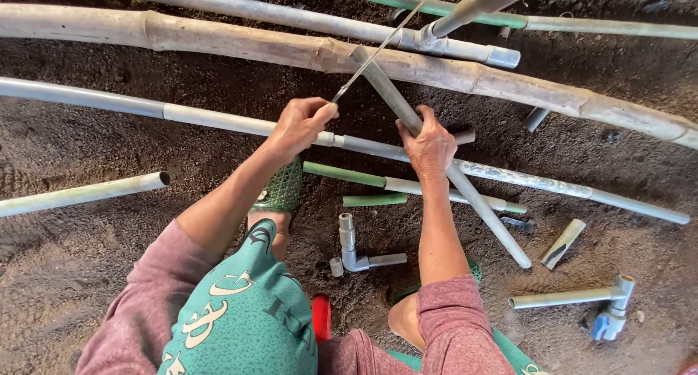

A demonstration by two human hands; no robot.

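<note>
- Sawing the grey pipe [436, 164], which lies slanted over the long pipe [218, 120] on the dirt, its top end propped on the bamboo pole [291, 51].
- My left hand [302, 124] is closed tight around the hacksaw blade [378, 51]; I'd judge long, light strokes keep that thin blade from bending.
- My right hand [430, 146] is wrapped around the pipe, pinning it; I'd press harder so it can't roll.

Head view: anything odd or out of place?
Nothing damaged or spilled. Only oddity: the grey pipe lies diagonally across the others, end propped on the bamboo pole, held by the right hand; left hand holds a saw blade.
</note>
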